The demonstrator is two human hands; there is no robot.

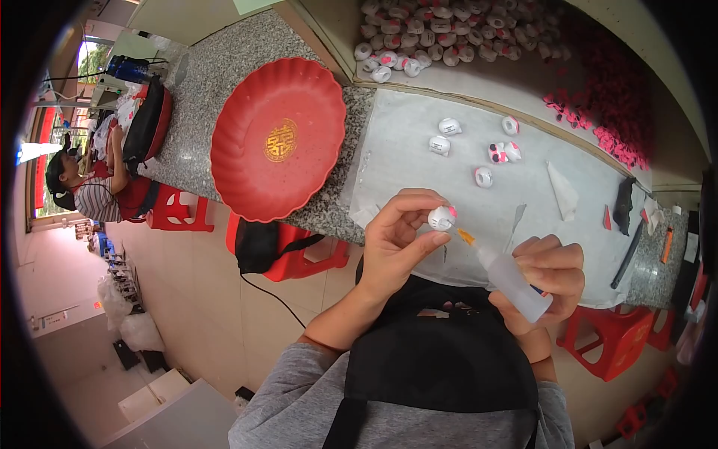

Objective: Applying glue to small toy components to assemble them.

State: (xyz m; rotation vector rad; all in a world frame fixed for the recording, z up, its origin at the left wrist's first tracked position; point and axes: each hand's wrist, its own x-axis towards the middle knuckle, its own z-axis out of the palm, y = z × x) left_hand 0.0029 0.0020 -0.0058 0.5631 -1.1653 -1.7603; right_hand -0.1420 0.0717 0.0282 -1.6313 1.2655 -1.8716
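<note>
Between the thumb and fingers of my left hand is a small white ball-shaped doll head with drawn-on lines and a bit of pink at its top. My right hand grips a translucent white squeeze bottle. Its orange-yellow nozzle points at the doll head, close by its lower right side; whether they touch I cannot tell. Beyond my hands, several similar white heads lie loose on the pale covered work surface. One pair among them carries pink and black pieces.
A red scalloped tray stands on the granite counter to the left. A shelf at the back holds heaped white heads and small pink pieces. Cloth scraps and an orange tool lie right. Another person sits far left.
</note>
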